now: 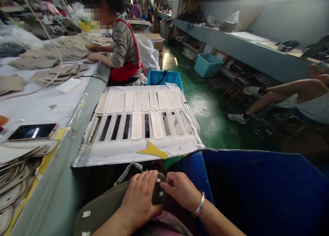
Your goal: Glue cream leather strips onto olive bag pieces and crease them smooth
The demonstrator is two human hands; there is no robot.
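An olive-grey bag (101, 207) lies across my lap, with a zipper and a pale strap at its far edge. Small white tabs (86, 214) stick to its surface. My left hand (141, 195) grips the bag near its rounded dark end (159, 197), fingers curled over it. At that end's right edge, my right hand (182, 191) pinches with thumb and bent forefinger beside a small white tab. Whether the fingertips hold the tab or just the edge cannot be made out. A bracelet circles the right wrist.
Ahead stands a white-covered rack (115, 150) with several pale strips and a yellow scraper-like piece (154, 150). A blue bin (205, 181) is at right. On the left workbench (64, 153) lie a phone (33, 131) and stacked pieces. A co-worker in a red apron (128, 69) works ahead.
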